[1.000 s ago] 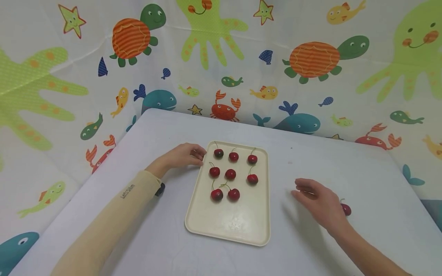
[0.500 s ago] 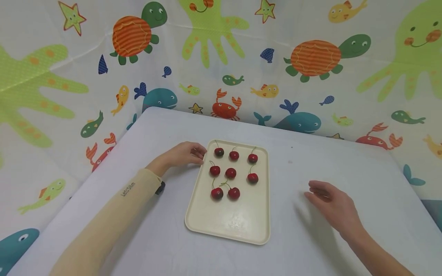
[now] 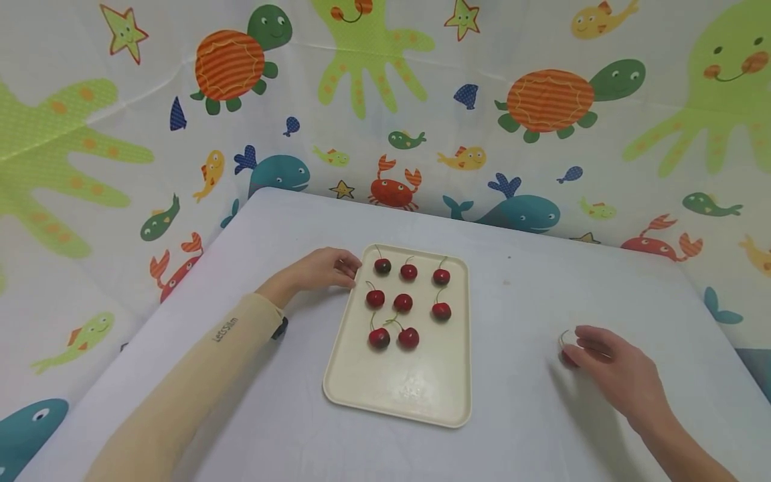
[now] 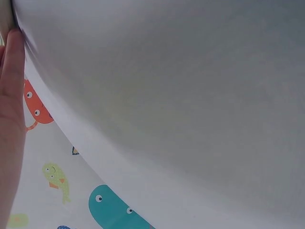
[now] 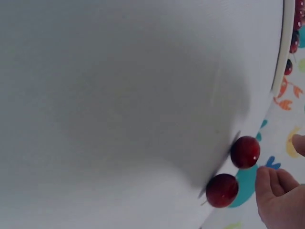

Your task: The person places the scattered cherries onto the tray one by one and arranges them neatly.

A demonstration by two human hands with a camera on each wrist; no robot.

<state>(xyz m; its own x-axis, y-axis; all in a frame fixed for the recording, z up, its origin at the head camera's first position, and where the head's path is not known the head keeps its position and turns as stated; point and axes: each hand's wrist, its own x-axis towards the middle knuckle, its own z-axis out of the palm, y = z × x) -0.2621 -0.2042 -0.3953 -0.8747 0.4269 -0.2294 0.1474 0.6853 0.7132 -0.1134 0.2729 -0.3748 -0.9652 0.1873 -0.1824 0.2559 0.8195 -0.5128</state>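
Observation:
A cream tray (image 3: 397, 398) holds several dark red cherries with stems in loose rows, set towards its far end. At its left rim, my left hand (image 3: 325, 269) rests with fingertips touching the edge. My right hand (image 3: 626, 375) hovers low over the table to the right, thumb and fingers apart, nothing between them. One cherry (image 3: 567, 359) lies right at those fingertips, partly covered by them in the head view. The right wrist view shows two cherries on the table, a nearer one (image 5: 222, 190) and a farther one (image 5: 245, 152); the hand hides one from the head camera.
A white cloth covers the table (image 3: 512, 415). Behind it hangs a curtain (image 3: 373, 73) printed with turtles, crabs, whales and fish. In the right wrist view the tray's rim shows at the upper right.
My right hand has moved right and slightly towards me, uncovering a cherry at its fingertips and covering the one seen beside it a second ago. The left hand and tray stay put.

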